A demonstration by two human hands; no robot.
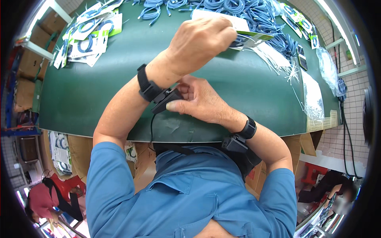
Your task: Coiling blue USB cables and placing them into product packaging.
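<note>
My left hand [202, 39] is raised over the green table [99, 95], fingers closed on a white and green packaging card [248, 36]. A black strap [147, 85] circles my left wrist and carries a small black device [166, 100] with a cable hanging from it. My right hand [202, 104] reaches under my left forearm, with thumb and curled fingers pinching that device. My right wrist wears a similar black band and device [240, 139].
A heap of coiled blue cables [238, 10] lies at the table's far edge. Carded cables [89, 33] lie far left, white ties [278, 59] and clear bags [313, 95] at the right. Cardboard boxes [25, 75] stand left. Other people [43, 198] sit below.
</note>
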